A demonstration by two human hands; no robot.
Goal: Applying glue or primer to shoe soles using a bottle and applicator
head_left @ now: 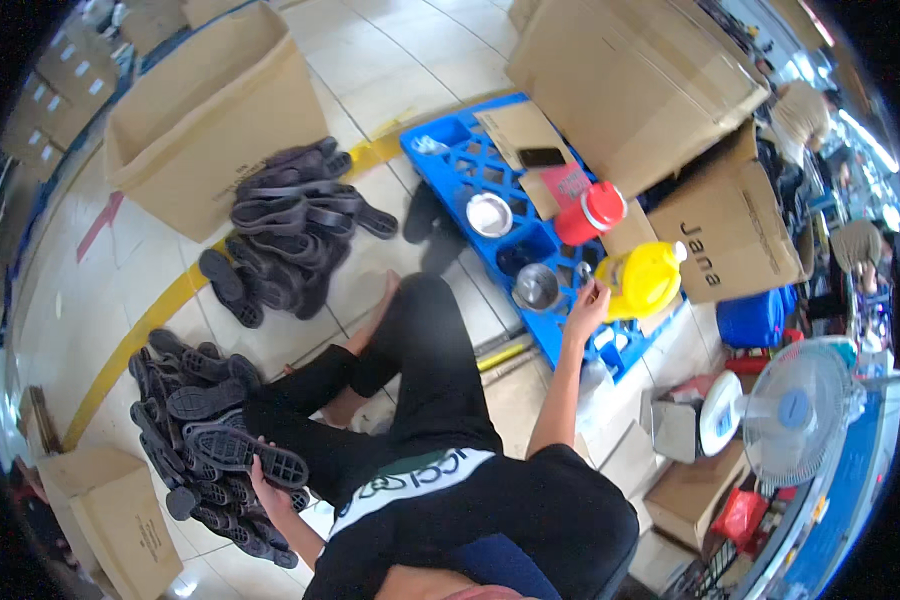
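Note:
My left hand (263, 487) is closed on the edge of a dark shoe sole (232, 447), its gridded underside showing. The sole is held over a heap of similar dark soles (206, 402) beside my crossed legs. On the other side, my right hand (592, 302) has its fingers pinched together above a blue plastic pallet (454, 166). A small greyish thing shows at these fingertips, too small to name. Close to that hand are a metal bowl (537, 288) and a yellow jug (645, 280) with a white cap.
A second sole pile (295, 215) lies ahead, near an open cardboard box (205, 120). The pallet also carries a white-rimmed container (489, 214), a red jug (589, 212) and a black phone (541, 157). Large cartons (640, 85) stand behind. At right is a fan (795, 408).

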